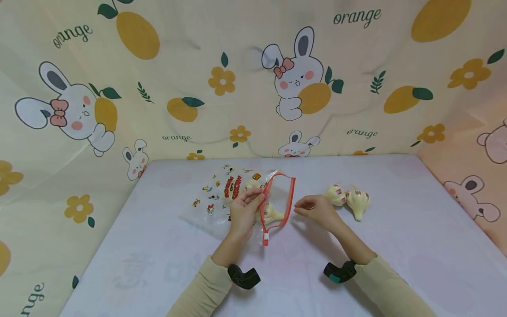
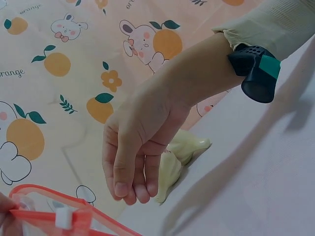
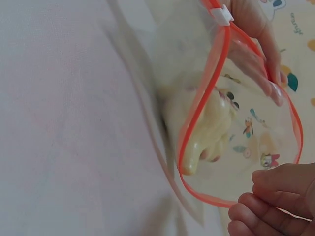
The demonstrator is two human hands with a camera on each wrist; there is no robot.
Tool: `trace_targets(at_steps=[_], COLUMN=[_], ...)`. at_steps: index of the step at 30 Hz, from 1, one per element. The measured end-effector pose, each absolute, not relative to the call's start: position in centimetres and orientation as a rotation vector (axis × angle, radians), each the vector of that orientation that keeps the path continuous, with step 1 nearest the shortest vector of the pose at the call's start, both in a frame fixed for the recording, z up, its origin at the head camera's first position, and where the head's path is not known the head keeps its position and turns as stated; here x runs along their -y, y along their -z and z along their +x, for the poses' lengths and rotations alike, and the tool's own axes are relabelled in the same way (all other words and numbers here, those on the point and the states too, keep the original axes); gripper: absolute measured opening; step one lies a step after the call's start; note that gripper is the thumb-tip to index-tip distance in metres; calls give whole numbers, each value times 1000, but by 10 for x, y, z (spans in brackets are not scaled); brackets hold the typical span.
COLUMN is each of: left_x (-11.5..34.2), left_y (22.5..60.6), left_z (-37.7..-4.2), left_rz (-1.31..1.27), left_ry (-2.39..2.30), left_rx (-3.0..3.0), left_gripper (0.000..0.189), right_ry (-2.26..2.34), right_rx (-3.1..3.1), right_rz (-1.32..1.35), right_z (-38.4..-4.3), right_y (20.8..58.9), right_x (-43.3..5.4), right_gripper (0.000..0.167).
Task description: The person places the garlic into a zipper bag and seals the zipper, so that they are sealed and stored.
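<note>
A clear zip bag (image 1: pixel 214 220) with a red rim and cartoon prints lies on the table, its mouth spread toward the right. My left hand (image 1: pixel 244 213) pinches the near side of the mouth between thumb and fingers. Inside the bag is a garlic bulb (image 1: pixel 271 214), with another partly hidden behind the prints and my hand. Just right of the opening hovers my right hand (image 1: pixel 318 211), fingers loosely bent, with nothing in them in the left wrist view. Beyond it, two more garlic bulbs (image 1: pixel 358 200) (image 1: pixel 336 195) sit side by side on the table.
The white table (image 1: pixel 396 255) meets a cream cloth backdrop (image 1: pixel 245 39) printed with rabbits and oranges at the back and both sides. A white slider (image 3: pixel 222 15) sits on the bag's red zip edge. Each wrist wears a black camera (image 1: pixel 244 277).
</note>
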State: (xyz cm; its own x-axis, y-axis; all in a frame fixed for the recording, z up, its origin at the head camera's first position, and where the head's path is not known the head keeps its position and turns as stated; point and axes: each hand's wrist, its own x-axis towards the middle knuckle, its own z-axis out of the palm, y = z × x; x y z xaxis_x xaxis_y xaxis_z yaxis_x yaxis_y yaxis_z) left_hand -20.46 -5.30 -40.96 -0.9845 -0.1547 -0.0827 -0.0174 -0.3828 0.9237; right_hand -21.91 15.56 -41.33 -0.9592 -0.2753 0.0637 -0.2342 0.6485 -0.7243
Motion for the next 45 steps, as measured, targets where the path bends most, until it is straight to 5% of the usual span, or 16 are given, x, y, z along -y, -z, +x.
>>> trace_targets(at_steps=[45], left_x=[53], left_y=[411], left_z=[-206], left_rz=[251], left_ry=[2531], left_rx=[1748], left_gripper=[28], right_ry=[1229], right_rx=[-2914], right_rz=[-360], right_z=[-215], right_y=[397], right_x=[-198], right_gripper=[17])
